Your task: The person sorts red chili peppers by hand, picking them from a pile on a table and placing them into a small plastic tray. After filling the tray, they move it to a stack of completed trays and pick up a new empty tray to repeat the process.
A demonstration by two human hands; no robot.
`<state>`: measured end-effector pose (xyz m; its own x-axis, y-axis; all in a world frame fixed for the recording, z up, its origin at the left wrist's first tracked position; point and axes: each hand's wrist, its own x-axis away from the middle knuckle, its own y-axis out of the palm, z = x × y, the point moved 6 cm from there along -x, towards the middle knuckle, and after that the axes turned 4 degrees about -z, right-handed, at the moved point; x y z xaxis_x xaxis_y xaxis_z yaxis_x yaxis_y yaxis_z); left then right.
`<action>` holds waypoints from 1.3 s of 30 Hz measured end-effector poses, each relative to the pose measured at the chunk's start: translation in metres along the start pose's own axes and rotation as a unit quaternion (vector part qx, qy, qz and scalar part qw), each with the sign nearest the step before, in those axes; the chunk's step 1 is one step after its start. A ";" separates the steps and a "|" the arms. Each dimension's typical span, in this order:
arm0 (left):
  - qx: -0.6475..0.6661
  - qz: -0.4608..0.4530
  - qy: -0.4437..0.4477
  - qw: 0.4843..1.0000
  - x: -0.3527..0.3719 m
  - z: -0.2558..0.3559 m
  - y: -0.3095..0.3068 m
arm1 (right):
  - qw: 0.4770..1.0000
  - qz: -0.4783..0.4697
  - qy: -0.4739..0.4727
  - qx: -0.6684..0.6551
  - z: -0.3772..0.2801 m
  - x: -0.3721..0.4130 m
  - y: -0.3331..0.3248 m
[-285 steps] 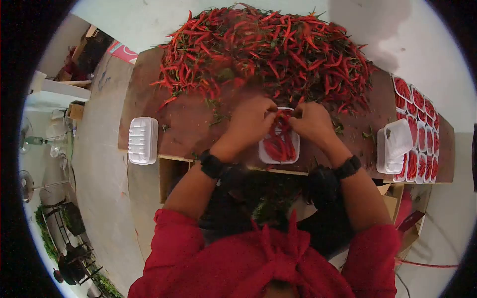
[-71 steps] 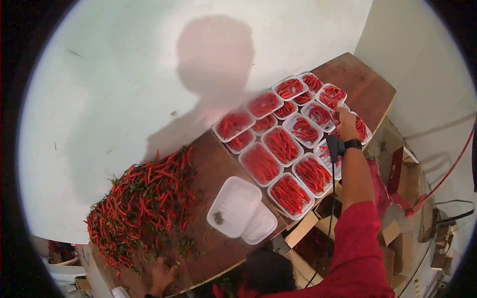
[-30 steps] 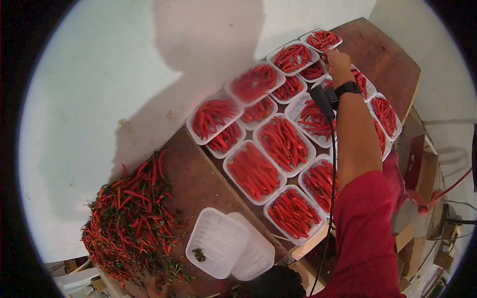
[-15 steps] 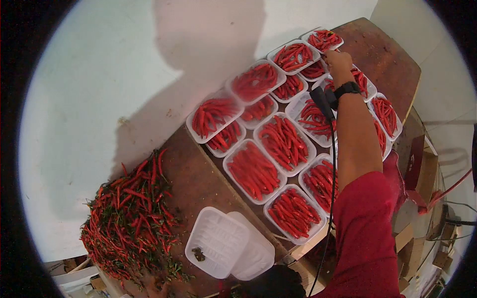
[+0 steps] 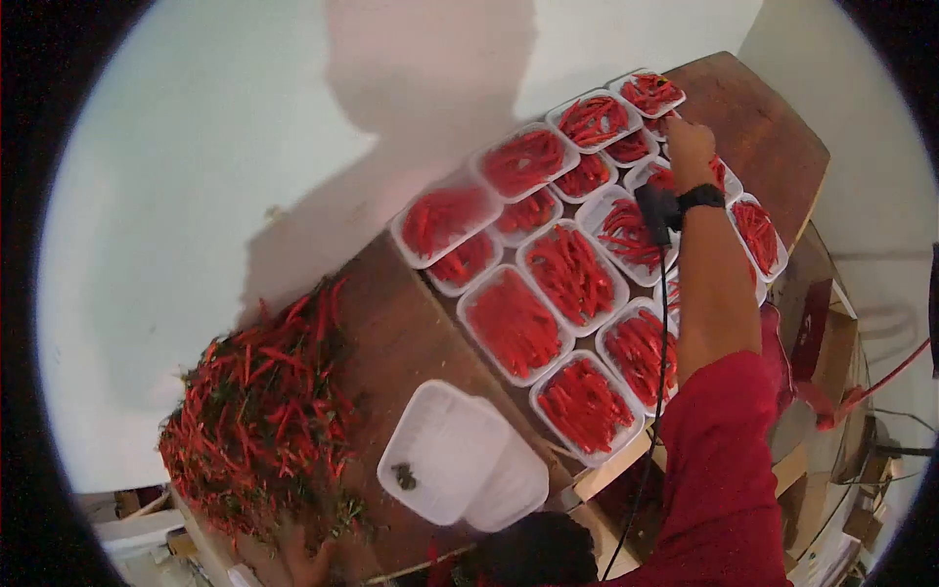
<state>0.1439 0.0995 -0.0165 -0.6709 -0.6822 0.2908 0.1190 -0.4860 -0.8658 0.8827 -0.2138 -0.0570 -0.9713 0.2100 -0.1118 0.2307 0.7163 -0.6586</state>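
My right hand (image 5: 693,149), with a black band at the wrist, reaches to the far end of the tray group. Its fingers look curled beside the far tray of red chilies (image 5: 653,92); what they hold, if anything, is hidden. At the bottom edge my left hand (image 5: 305,560) shows dimly, fingers apart, against the lower side of a heap of red chilies with green stems (image 5: 259,421). Near it lie two overlapping white plastic trays (image 5: 445,440), the upper one with a small dark green scrap (image 5: 403,476) in it.
Several white trays of red chilies, such as the nearest one (image 5: 587,406), cover the middle of the brown table (image 5: 391,313); some at the back rest on others. A white wall (image 5: 176,245) borders the left. A black cable (image 5: 650,430) hangs beside my right arm. Cardboard boxes (image 5: 827,342) stand right.
My left hand has come into view by the chili heap. The right hand stays at the far trays, its fingers shifted slightly. The whole view has tilted a little.
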 end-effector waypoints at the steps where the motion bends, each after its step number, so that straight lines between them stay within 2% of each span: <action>1: -0.031 0.026 0.043 0.998 0.003 0.024 -0.003 | 0.958 -0.013 -0.165 0.233 -0.018 0.002 -0.001; 2: -0.102 0.004 0.124 0.987 0.010 -0.017 0.002 | 0.837 -0.024 -0.324 0.441 -0.032 0.014 0.013; 3: -0.171 -0.020 0.199 0.965 0.022 -0.064 0.014 | 0.834 -0.038 -0.337 0.435 -0.040 0.027 0.016; 4: -0.098 -0.018 0.115 0.988 0.020 -0.073 0.015 | 0.973 -0.111 -0.189 0.076 -0.037 0.033 0.004; 5: -0.022 -0.012 0.030 0.999 0.009 -0.071 0.012 | 0.942 -0.172 0.002 -0.288 -0.030 0.048 0.003; 7: -0.034 0.005 0.012 0.999 0.005 -0.031 0.002 | 0.932 -0.236 -0.026 -0.274 -0.064 0.108 -0.016; 9: -0.007 0.000 -0.059 0.998 0.008 -0.039 0.005 | 0.917 -0.323 -0.077 -0.222 -0.083 0.172 -0.034; 10: -0.001 0.009 -0.063 0.998 0.007 -0.043 0.005 | 0.908 -0.362 -0.107 -0.182 -0.088 0.201 -0.041; 12: -0.011 0.020 -0.012 1.000 0.007 -0.043 0.005 | 0.900 -0.377 -0.205 -0.083 -0.090 0.258 -0.046; 14: -0.019 0.052 -0.015 0.998 0.010 -0.036 0.002 | 0.857 -0.449 -0.200 -0.154 -0.090 0.321 -0.052; 16: -0.029 0.084 -0.019 0.996 0.014 -0.039 0.001 | 0.846 -0.466 -0.236 -0.105 -0.094 0.364 -0.058; 17: -0.027 0.085 0.008 0.996 0.012 -0.041 0.004 | 0.842 -0.467 -0.248 -0.106 -0.094 0.376 -0.058; 19: -0.020 0.097 0.029 0.995 0.011 -0.042 0.005 | 0.849 -0.460 -0.260 -0.006 -0.087 0.395 -0.048; 21: -0.038 0.045 -0.035 0.998 0.011 -0.044 0.010 | 0.848 -0.445 -0.289 -0.017 -0.073 0.397 -0.030; 22: -0.034 0.056 -0.045 0.997 0.014 -0.044 0.009 | 0.849 -0.430 -0.305 -0.027 -0.073 0.399 -0.028; 24: 0.029 0.111 0.026 0.993 0.024 -0.037 0.008 | 0.838 -0.430 -0.336 0.004 -0.103 0.422 -0.061; 25: 0.033 0.121 0.011 0.992 0.030 -0.044 0.009 | 0.831 -0.439 -0.339 -0.038 -0.114 0.441 -0.082; 26: 0.043 0.110 0.037 0.992 0.032 -0.046 0.011 | 0.824 -0.446 -0.340 -0.078 -0.123 0.458 -0.101; 27: 0.052 0.099 0.065 0.992 0.037 -0.045 0.009 | 0.782 -0.462 -0.410 -0.086 -0.132 0.483 -0.120; 28: 0.056 0.107 0.057 0.991 0.043 -0.047 0.005 | 0.775 -0.466 -0.419 -0.086 -0.139 0.504 -0.139; 30: 0.058 0.083 0.100 0.990 0.058 -0.044 -0.001 | 0.662 -0.450 -0.597 -0.055 -0.156 0.558 -0.179; 31: 0.062 0.086 0.098 0.989 0.068 -0.041 -0.011 | 0.664 -0.384 -0.641 -0.016 -0.157 0.567 -0.185; 32: 0.062 0.077 0.094 0.991 0.079 -0.037 -0.022 | 0.661 -0.384 -0.645 -0.013 -0.159 0.572 -0.186; 34: 0.066 0.074 0.093 0.991 0.089 -0.040 -0.033 | 0.727 -0.317 -0.608 -0.028 -0.173 0.568 -0.189; 36: 0.067 0.116 0.121 0.984 0.097 -0.048 -0.043 | 0.738 -0.307 -0.600 -0.044 -0.190 0.578 -0.204; 37: 0.070 0.120 0.124 0.983 0.098 -0.053 -0.047 | 0.758 -0.328 -0.562 -0.045 -0.196 0.580 -0.206; 38: 0.058 0.107 0.135 0.983 0.097 -0.057 -0.048 | 0.777 -0.348 -0.523 -0.046 -0.201 0.583 -0.206; 39: 0.048 0.093 0.145 0.984 0.097 -0.061 -0.047 | 0.773 -0.333 -0.539 -0.037 -0.206 0.590 -0.205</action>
<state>0.0285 0.0897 0.0269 -0.8101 -0.5863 -0.0094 0.3187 -0.4267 -0.8464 0.2746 -0.0998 0.1651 -0.3513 -0.8694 -0.3473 -0.3779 0.4711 -0.7970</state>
